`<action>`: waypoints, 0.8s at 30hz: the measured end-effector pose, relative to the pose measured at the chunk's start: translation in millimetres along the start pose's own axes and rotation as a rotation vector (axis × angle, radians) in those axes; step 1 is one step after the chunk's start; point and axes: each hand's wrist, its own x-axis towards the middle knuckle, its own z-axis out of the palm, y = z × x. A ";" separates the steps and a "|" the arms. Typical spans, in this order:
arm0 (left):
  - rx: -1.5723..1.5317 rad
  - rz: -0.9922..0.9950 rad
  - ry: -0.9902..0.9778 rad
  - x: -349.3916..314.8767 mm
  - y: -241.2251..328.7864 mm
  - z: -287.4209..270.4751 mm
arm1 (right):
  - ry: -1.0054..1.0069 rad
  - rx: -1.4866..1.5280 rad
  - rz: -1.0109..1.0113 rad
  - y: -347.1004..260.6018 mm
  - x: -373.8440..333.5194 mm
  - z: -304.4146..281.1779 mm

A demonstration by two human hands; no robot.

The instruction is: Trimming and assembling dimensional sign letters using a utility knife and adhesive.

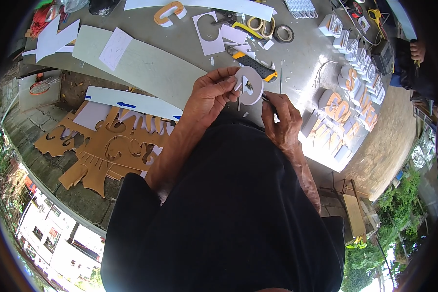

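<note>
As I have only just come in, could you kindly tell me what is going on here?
A person in dark clothing is at a grey table, pinching a round white piece with an opening in it in the left-hand grip. The right-hand grip holds a slim dark tool by the piece's right edge; its exact kind is hard to tell. A yellow-and-black cutter lies beyond, and block letters are set out at the right.

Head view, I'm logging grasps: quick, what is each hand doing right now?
Left hand: closed, pinching the round white piece by its left edge.
Right hand: closed on a thin dark object; its kind can't be told.
</note>
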 end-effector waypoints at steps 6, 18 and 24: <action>-0.168 -0.176 0.005 2.8 -6.6 -11.6 | -0.004 -0.113 -0.150 -3.0 13.4 2.0; -0.239 -0.275 -0.118 3.5 -4.9 -12.7 | -0.038 0.000 -0.017 -12.6 24.3 8.6; -0.220 -0.267 -0.055 2.8 -12.0 -16.3 | -0.065 -0.007 -0.020 -9.5 8.8 3.8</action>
